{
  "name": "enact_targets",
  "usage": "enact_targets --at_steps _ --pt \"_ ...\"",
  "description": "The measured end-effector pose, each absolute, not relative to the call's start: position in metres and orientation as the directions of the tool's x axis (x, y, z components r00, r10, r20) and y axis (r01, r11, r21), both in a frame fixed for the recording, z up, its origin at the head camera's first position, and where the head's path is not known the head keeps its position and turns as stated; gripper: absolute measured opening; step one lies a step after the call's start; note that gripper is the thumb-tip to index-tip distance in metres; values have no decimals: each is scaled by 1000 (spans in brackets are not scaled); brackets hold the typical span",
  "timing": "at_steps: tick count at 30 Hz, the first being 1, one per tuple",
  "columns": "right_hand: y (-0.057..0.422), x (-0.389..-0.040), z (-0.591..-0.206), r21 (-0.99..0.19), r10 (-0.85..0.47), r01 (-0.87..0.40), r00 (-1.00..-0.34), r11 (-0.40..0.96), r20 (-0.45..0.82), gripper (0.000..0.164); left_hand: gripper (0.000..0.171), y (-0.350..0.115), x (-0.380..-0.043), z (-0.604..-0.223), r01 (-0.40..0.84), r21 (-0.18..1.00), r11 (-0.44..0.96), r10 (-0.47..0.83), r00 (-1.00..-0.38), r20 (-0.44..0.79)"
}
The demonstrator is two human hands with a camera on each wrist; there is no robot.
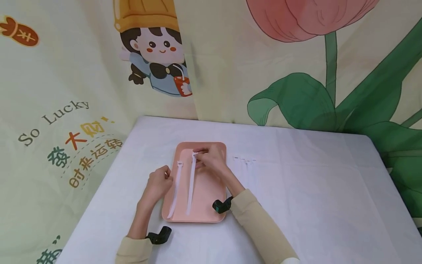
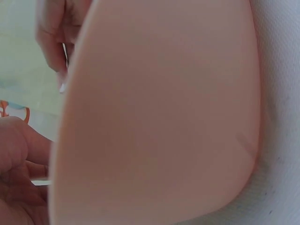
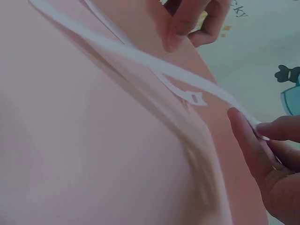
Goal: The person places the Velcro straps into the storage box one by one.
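Note:
A pink tray [image 1: 209, 198] lies on the table, its long side running away from me. My left hand [image 1: 159, 183] grips its left rim, thumb over the inner edge in the right wrist view. Between thumb and fingers my right hand [image 1: 212, 158] pinches one end of a white strap [image 1: 191, 187], near the tray's far side. This strap slants down over the tray, its shadow showing on the tray floor in the right wrist view. A second white strap [image 1: 176, 190] with a slotted head lies along the tray's left side.
Several more white straps [image 1: 244, 161] lie on the white tablecloth [image 1: 313, 198] just right of the tray. A printed cloth backdrop [image 1: 221, 73] rises behind the table. Small black cameras [image 1: 159, 235] sit at both wrists.

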State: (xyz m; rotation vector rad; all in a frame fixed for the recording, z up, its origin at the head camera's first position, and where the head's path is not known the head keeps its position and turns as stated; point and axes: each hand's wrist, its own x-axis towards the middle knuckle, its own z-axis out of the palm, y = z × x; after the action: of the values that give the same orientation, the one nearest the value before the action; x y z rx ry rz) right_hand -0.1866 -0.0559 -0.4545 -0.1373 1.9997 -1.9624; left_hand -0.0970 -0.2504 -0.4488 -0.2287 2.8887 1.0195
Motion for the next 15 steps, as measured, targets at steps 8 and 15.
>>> enact_targets --at_steps 8,15 --pt "-69 -187 -465 -987 -319 153 -934 44 -159 14 7 -252 -99 -450 -166 611 774 -129 -986 -104" --pt "-78 -190 -471 -985 -291 158 -941 72 -172 10 7 -253 -100 -453 -156 622 767 -118 -988 -103"
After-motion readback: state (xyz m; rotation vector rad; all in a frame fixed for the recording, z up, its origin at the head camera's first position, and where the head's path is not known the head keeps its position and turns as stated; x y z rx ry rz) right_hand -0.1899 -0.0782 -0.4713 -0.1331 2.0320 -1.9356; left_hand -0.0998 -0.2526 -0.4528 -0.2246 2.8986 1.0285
